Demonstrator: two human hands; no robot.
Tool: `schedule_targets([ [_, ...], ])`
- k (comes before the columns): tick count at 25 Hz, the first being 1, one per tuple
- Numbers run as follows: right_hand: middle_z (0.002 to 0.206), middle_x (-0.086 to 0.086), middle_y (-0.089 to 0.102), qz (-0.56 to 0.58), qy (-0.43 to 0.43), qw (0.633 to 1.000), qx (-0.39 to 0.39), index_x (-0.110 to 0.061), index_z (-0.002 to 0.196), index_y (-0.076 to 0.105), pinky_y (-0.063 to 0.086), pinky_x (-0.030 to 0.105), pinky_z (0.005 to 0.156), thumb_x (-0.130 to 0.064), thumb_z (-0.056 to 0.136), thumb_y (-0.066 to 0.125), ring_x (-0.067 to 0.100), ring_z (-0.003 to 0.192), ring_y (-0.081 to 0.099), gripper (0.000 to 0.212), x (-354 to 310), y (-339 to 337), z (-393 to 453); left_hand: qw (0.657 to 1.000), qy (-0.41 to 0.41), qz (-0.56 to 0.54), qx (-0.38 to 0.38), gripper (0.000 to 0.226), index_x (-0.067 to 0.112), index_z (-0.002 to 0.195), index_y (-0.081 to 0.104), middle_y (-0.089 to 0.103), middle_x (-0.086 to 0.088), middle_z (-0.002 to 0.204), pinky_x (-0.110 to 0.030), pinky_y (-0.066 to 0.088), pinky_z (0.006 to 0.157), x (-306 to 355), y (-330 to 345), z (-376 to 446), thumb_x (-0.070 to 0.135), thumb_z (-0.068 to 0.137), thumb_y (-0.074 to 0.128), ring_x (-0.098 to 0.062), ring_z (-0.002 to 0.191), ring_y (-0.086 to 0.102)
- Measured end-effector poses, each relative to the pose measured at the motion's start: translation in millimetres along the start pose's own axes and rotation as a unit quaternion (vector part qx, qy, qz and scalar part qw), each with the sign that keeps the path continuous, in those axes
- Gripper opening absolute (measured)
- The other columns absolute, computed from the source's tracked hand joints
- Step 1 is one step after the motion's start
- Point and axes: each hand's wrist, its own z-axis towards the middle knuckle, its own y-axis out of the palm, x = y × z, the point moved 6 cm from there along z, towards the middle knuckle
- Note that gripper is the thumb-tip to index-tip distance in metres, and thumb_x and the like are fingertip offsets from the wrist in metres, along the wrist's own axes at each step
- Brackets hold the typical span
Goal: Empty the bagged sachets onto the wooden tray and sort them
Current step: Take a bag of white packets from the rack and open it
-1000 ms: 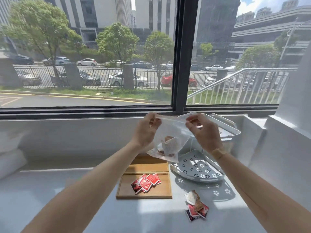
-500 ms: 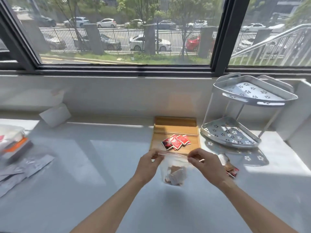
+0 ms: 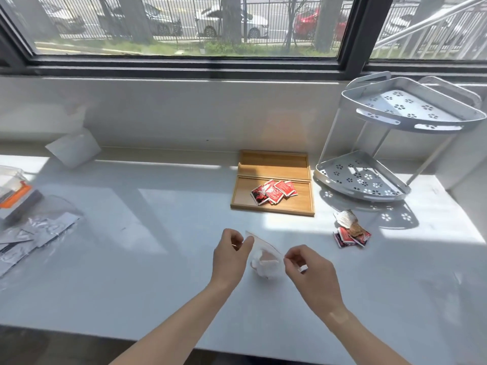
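A clear plastic bag (image 3: 264, 262) with pale sachets inside hangs low over the white counter, between my hands. My left hand (image 3: 230, 255) pinches the bag's top left corner and my right hand (image 3: 307, 270) pinches its top right edge. Beyond them lies the wooden tray (image 3: 243, 197) with two compartments. Several red sachets (image 3: 274, 191) lie fanned in its near compartment; the far compartment holds nothing. A small heap of red, white and brown sachets (image 3: 350, 230) sits on the counter to the tray's right.
A white two-tier corner rack (image 3: 395, 122) stands at the back right. Silver foil packets (image 3: 31, 233) and a box with an orange part (image 3: 13, 191) lie at the left edge. A white tissue box (image 3: 72, 148) leans against the back wall.
The bag and both hands came down from in front of the window to just above the counter, nearer to me. The view tilted down onto the counter.
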Motion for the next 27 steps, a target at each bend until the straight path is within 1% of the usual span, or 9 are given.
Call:
schedule_targets([
  [1, 0.073, -0.016, 0.067, -0.020, -0.016, 1.000, 0.011, -0.024, 0.080, 0.065, 0.055, 0.029, 0.061, -0.013, 0.080, 0.072, 0.007, 0.069, 0.064, 0.013, -4.6, 2.4, -3.5, 0.998, -0.025, -0.012, -0.050, 0.023, 0.019, 0.079, 0.057, 0.063, 0.005, 0.073, -0.032, 0.054, 0.062, -1.1, 7.3, -5.9, 0.039, 0.087, 0.064, -0.013, 0.068, 0.059],
  [3, 0.073, -0.014, 0.066, -0.061, -0.063, 0.996, 0.024, -0.021, 0.080, 0.065, 0.055, 0.030, 0.056, -0.011, 0.079, 0.074, 0.006, 0.063, 0.063, 0.014, -14.8, 8.5, -9.0, 0.989, -0.061, -0.030, -0.131, 0.033, 0.018, 0.074, 0.063, 0.067, 0.009, 0.067, -0.028, 0.056, 0.058, -0.4, 18.5, -17.7, 0.049, 0.085, 0.064, -0.008, 0.065, 0.063],
  [9, 0.068, -0.011, 0.064, -0.128, -0.175, 0.976, 0.012, -0.018, 0.076, 0.066, 0.049, 0.028, 0.041, -0.009, 0.073, 0.079, 0.010, 0.055, 0.061, 0.016, -26.3, 21.7, -16.3, 0.981, -0.151, -0.009, -0.122, 0.032, 0.006, 0.089, 0.070, 0.075, -0.001, 0.083, -0.029, 0.058, 0.059, -5.6, 10.3, -24.7, 0.037, 0.084, 0.065, -0.013, 0.069, 0.066],
  [11, 0.066, -0.010, 0.062, -0.152, -0.210, 0.966, 0.003, -0.019, 0.073, 0.066, 0.047, 0.029, 0.039, -0.011, 0.073, 0.079, 0.012, 0.055, 0.060, 0.016, -29.2, 25.1, -15.8, 0.979, -0.164, -0.001, -0.121, 0.031, 0.007, 0.086, 0.071, 0.075, 0.000, 0.080, -0.026, 0.057, 0.055, -6.0, 6.1, -26.0, 0.037, 0.083, 0.065, -0.013, 0.068, 0.065],
  [14, 0.067, -0.011, 0.062, -0.150, -0.224, 0.963, -0.027, -0.021, 0.075, 0.066, 0.048, 0.029, 0.040, -0.017, 0.073, 0.080, 0.011, 0.057, 0.061, 0.015, -30.3, 30.3, -14.3, 0.980, -0.160, 0.024, -0.116, 0.017, 0.008, 0.077, 0.070, 0.074, -0.001, 0.078, -0.025, 0.055, 0.053, -6.0, 2.0, -24.4, 0.022, 0.082, 0.062, -0.014, 0.065, 0.064],
  [16, 0.073, -0.015, 0.064, -0.113, -0.176, 0.975, -0.070, -0.027, 0.083, 0.065, 0.051, 0.025, 0.048, -0.037, 0.077, 0.076, 0.004, 0.061, 0.061, 0.016, -27.9, 31.2, -9.2, 0.979, -0.164, 0.015, -0.116, 0.014, 0.010, 0.072, 0.069, 0.074, -0.001, 0.074, -0.024, 0.053, 0.052, -6.8, -1.4, -22.7, 0.017, 0.081, 0.061, -0.014, 0.063, 0.063],
  [19, 0.084, -0.021, 0.066, -0.023, -0.035, 0.985, -0.167, -0.037, 0.095, 0.063, 0.052, 0.017, 0.064, -0.067, 0.075, 0.060, 0.001, 0.073, 0.064, 0.035, -21.3, 35.5, 7.8, 0.979, -0.149, 0.017, -0.135, 0.011, 0.013, 0.069, 0.069, 0.072, -0.001, 0.070, -0.022, 0.051, 0.052, -5.4, -7.0, -18.2, 0.016, 0.079, 0.063, -0.011, 0.062, 0.063],
  [23, 0.085, -0.014, 0.073, 0.078, 0.055, 0.950, -0.299, -0.035, 0.092, 0.070, 0.051, 0.019, 0.061, -0.056, 0.070, 0.074, 0.003, 0.070, 0.068, 0.031, -19.9, 49.3, 30.6, 0.979, -0.121, 0.024, -0.163, 0.011, 0.016, 0.066, 0.065, 0.072, -0.001, 0.069, -0.022, 0.049, 0.054, -2.2, -5.6, -10.0, 0.019, 0.077, 0.067, -0.009, 0.061, 0.063],
  [27, 0.079, 0.000, 0.077, 0.159, 0.143, 0.910, -0.356, -0.018, 0.084, 0.072, 0.056, 0.025, 0.056, -0.034, 0.068, 0.084, 0.016, 0.064, 0.073, 0.025, -13.2, 52.4, 46.7, 0.972, -0.091, 0.022, -0.215, 0.014, 0.018, 0.069, 0.067, 0.073, 0.002, 0.069, -0.019, 0.048, 0.058, 3.4, 1.8, -0.1, 0.028, 0.079, 0.071, -0.008, 0.064, 0.064],
])
